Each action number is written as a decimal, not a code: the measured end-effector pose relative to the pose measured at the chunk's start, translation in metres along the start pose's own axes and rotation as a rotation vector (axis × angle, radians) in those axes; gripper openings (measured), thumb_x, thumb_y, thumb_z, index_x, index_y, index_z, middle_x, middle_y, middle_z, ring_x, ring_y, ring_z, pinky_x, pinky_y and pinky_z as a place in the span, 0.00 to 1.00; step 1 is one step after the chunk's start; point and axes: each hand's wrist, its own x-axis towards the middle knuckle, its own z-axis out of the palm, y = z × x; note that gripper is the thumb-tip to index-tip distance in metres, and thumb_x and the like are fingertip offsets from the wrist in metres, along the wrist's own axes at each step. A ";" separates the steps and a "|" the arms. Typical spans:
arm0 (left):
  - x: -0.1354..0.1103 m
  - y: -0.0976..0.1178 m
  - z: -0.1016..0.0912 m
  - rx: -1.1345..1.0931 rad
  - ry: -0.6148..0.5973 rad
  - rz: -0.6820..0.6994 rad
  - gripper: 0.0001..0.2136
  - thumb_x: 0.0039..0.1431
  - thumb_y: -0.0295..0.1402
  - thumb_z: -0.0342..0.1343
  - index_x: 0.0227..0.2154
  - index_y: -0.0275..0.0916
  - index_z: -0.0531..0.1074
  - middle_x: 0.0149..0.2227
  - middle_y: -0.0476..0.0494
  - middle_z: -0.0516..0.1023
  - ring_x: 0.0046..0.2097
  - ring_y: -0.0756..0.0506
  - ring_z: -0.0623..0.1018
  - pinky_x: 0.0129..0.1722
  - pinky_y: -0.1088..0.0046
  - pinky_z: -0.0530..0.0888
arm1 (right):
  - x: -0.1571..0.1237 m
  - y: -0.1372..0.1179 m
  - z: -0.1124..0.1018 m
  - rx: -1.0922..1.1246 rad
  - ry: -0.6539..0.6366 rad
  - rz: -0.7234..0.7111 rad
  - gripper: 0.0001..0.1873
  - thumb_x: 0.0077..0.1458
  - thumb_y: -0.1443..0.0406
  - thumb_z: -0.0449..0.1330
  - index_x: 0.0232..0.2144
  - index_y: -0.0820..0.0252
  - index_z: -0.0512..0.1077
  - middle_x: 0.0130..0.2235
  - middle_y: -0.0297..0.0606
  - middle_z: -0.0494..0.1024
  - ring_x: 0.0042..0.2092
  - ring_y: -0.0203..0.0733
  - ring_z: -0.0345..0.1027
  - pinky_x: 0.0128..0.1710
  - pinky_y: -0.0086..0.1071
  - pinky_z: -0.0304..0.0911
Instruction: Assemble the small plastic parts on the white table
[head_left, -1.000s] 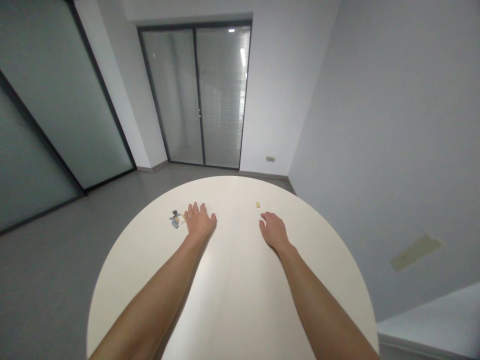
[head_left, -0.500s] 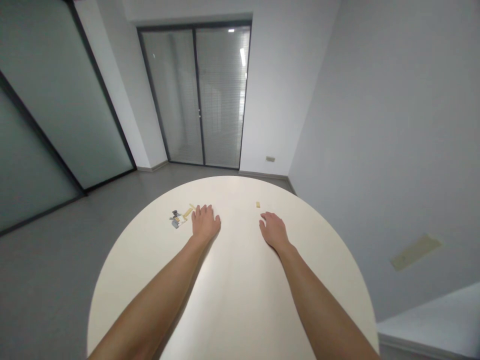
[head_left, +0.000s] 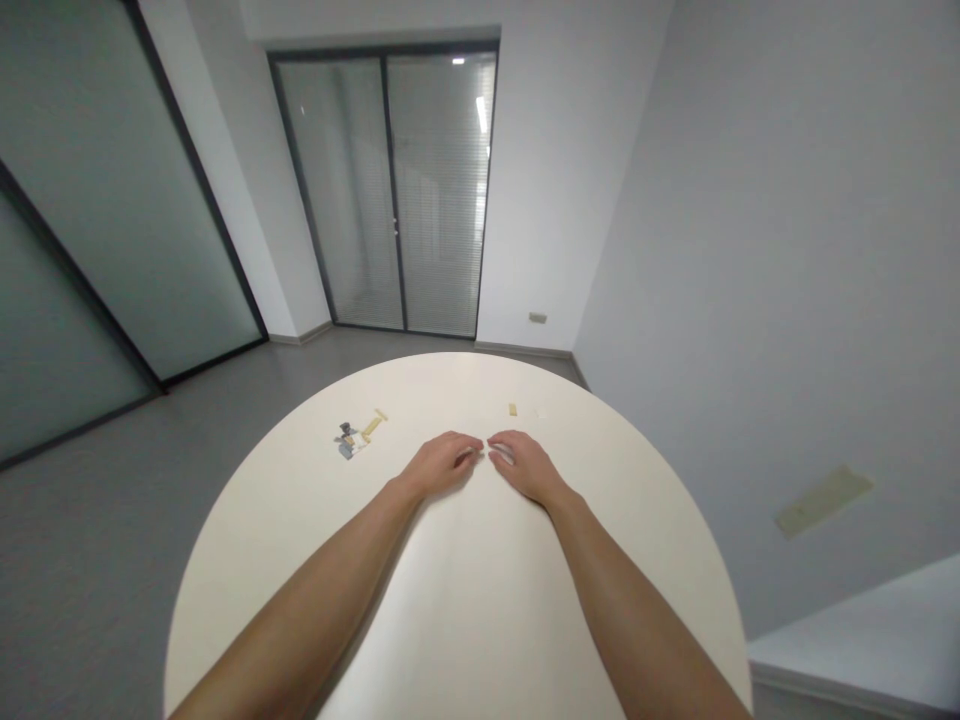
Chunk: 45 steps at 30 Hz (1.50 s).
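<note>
My left hand [head_left: 446, 463] is over the middle of the white round table [head_left: 465, 610], its fingers curled and drawn towards the thumb. Facing it, my right hand [head_left: 527, 466] has its fingers bent in a pinch. The fingertips of both hands almost meet. Whatever they hold, if anything, is too small to make out. Left of my left hand lies a small pile of grey, white and dark pieces [head_left: 349, 442] with yellowish strips [head_left: 373, 425] beside it. Beyond my right hand are a small yellowish piece [head_left: 513, 409] and a faint whitish piece [head_left: 541, 415].
Behind the table stands a glass door [head_left: 439, 200] with blinds and a dark frame. A frosted glass partition [head_left: 142, 200] is on the left. On the right, a grey-white wall [head_left: 787, 250] bears a yellowish plate [head_left: 823, 502] low down.
My left hand has left the pile's side and moved right, its spread fingers now curled. My right hand has moved slightly left, towards it. A faint whitish piece now shows beyond my right hand.
</note>
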 end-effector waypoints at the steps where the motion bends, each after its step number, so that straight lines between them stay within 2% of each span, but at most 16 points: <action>1: 0.000 0.001 0.000 -0.012 -0.011 0.021 0.14 0.65 0.34 0.46 0.49 0.46 0.74 0.51 0.49 0.79 0.53 0.46 0.75 0.54 0.69 0.70 | 0.000 -0.003 0.000 0.012 -0.001 -0.018 0.11 0.59 0.63 0.59 0.44 0.58 0.75 0.47 0.40 0.78 0.50 0.45 0.69 0.54 0.39 0.62; 5: 0.000 0.004 -0.003 -0.024 -0.028 0.072 0.14 0.65 0.32 0.47 0.47 0.46 0.75 0.49 0.50 0.80 0.51 0.47 0.76 0.53 0.71 0.71 | 0.001 -0.006 0.000 0.056 -0.012 -0.048 0.09 0.59 0.64 0.59 0.42 0.55 0.77 0.46 0.39 0.78 0.49 0.44 0.69 0.54 0.40 0.62; 11: -0.001 0.010 -0.007 0.027 -0.020 0.030 0.13 0.63 0.32 0.49 0.46 0.47 0.76 0.45 0.50 0.81 0.47 0.46 0.78 0.46 0.72 0.72 | 0.002 -0.003 -0.001 0.096 -0.007 -0.061 0.05 0.58 0.65 0.61 0.37 0.55 0.76 0.43 0.38 0.78 0.47 0.43 0.70 0.52 0.39 0.62; 15: 0.001 0.007 -0.005 0.019 -0.030 0.019 0.12 0.62 0.29 0.51 0.44 0.47 0.76 0.45 0.51 0.81 0.46 0.47 0.77 0.46 0.72 0.72 | 0.003 -0.002 0.001 0.094 -0.008 -0.069 0.03 0.58 0.66 0.61 0.35 0.56 0.76 0.43 0.38 0.79 0.47 0.43 0.69 0.53 0.39 0.62; 18: 0.002 0.001 0.000 0.023 0.005 -0.030 0.13 0.61 0.28 0.51 0.44 0.46 0.76 0.46 0.50 0.80 0.48 0.47 0.77 0.47 0.72 0.72 | 0.002 -0.003 0.001 0.087 -0.010 -0.060 0.04 0.57 0.67 0.61 0.36 0.56 0.75 0.43 0.38 0.78 0.48 0.43 0.69 0.53 0.39 0.61; 23: 0.002 -0.003 0.003 0.029 0.024 -0.134 0.13 0.63 0.31 0.50 0.46 0.45 0.75 0.43 0.48 0.80 0.44 0.47 0.78 0.45 0.72 0.73 | 0.001 -0.008 -0.002 0.075 -0.003 -0.027 0.07 0.57 0.63 0.62 0.39 0.55 0.75 0.43 0.37 0.78 0.47 0.43 0.70 0.53 0.39 0.62; 29: 0.002 0.000 -0.001 -0.008 -0.004 -0.091 0.12 0.62 0.32 0.51 0.45 0.46 0.76 0.44 0.50 0.80 0.44 0.47 0.77 0.47 0.72 0.72 | 0.001 -0.011 -0.004 0.068 -0.012 -0.031 0.07 0.57 0.61 0.63 0.38 0.55 0.76 0.42 0.37 0.78 0.47 0.43 0.70 0.52 0.37 0.62; 38: 0.003 -0.001 0.000 -0.009 -0.028 -0.087 0.12 0.63 0.34 0.52 0.46 0.47 0.76 0.45 0.49 0.80 0.47 0.46 0.77 0.49 0.71 0.72 | 0.001 -0.012 -0.005 0.094 -0.021 -0.031 0.05 0.58 0.64 0.61 0.38 0.55 0.76 0.42 0.37 0.79 0.46 0.42 0.70 0.51 0.37 0.63; 45: 0.003 0.000 0.000 0.003 -0.027 -0.051 0.12 0.64 0.35 0.50 0.44 0.47 0.77 0.43 0.48 0.80 0.46 0.46 0.77 0.47 0.72 0.72 | 0.001 -0.009 -0.002 0.096 -0.016 -0.056 0.05 0.58 0.64 0.62 0.38 0.55 0.76 0.42 0.38 0.78 0.47 0.42 0.70 0.51 0.37 0.62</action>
